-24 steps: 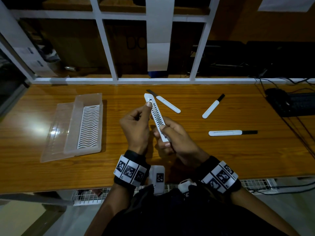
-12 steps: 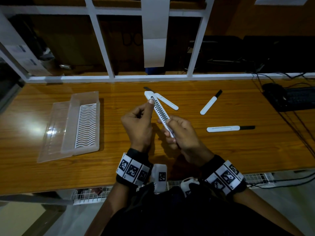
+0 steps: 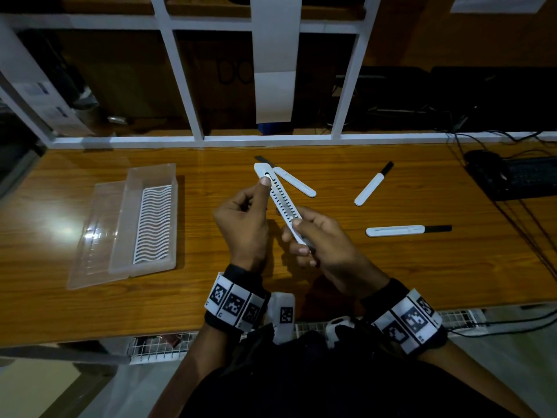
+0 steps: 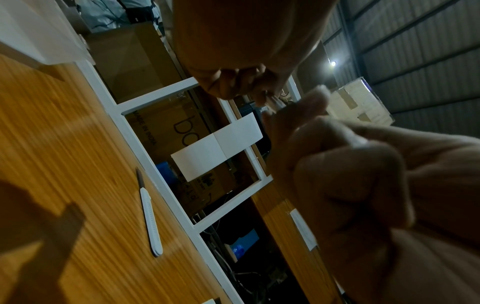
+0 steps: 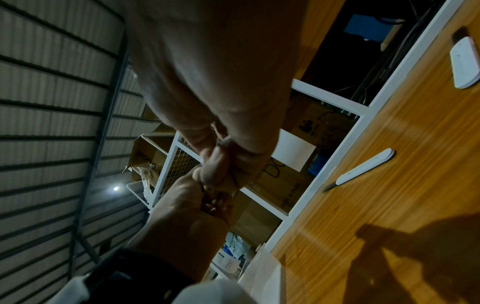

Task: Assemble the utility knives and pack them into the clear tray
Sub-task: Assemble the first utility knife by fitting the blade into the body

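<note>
Both hands hold one white utility knife point(image 3: 281, 203) above the table, its notched slot facing up. My left hand point(image 3: 244, 224) has its thumb pressed on the knife's far end, the other fingers curled. My right hand point(image 3: 319, 239) grips the near end. Three more white knives lie on the table: one point(image 3: 297, 186) just behind the held one, one point(image 3: 372, 185) to the right with a black blade out, and one point(image 3: 398, 230) nearer with a long black blade out. The clear tray point(image 3: 144, 218) stands to the left. The rear knife point(image 4: 150, 221) also shows in the left wrist view.
A clear lid point(image 3: 90, 236) lies against the tray's left side. A white shelf frame point(image 3: 193, 86) runs along the table's far edge. A black keyboard point(image 3: 524, 176) and cables sit at the far right. A wire basket point(image 3: 156, 346) hangs under the front edge.
The hands and the held knife have barely shifted; the left thumb stays at the knife's far end and the right grip is a little further down the handle.
</note>
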{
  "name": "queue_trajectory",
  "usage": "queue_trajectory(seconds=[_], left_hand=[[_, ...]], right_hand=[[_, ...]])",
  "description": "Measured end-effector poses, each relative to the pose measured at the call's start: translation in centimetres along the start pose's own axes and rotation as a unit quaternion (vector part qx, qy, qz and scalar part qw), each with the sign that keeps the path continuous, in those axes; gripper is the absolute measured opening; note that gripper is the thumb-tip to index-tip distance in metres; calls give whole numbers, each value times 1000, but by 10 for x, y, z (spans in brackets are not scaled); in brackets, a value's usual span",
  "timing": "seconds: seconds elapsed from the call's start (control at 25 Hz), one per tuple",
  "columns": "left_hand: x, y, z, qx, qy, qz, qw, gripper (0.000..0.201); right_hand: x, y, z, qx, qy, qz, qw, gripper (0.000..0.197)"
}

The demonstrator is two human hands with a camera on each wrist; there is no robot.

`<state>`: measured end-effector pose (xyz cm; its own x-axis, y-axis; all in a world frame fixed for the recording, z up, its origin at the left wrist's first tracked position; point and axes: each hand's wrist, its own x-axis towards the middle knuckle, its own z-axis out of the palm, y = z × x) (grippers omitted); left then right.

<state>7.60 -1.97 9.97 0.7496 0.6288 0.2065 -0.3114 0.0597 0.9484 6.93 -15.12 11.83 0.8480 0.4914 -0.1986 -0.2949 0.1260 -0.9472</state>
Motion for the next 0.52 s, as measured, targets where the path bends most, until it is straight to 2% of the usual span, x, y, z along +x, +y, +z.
queue_trajectory(seconds=[0.16,0.32,0.52], left_hand=[[-8,3,6,-11,7,1,1000,20],[-6,4,4,-15,-1,-5,1000,24],[1,5,-1,-7,14,-15,1000,20]], right_hand=[[0,4,1,4,21,-1,1000,37],[-3,4,2,22,-3,-7,1000,37],[-9,-1,4,63,-28,-8,998,31]])
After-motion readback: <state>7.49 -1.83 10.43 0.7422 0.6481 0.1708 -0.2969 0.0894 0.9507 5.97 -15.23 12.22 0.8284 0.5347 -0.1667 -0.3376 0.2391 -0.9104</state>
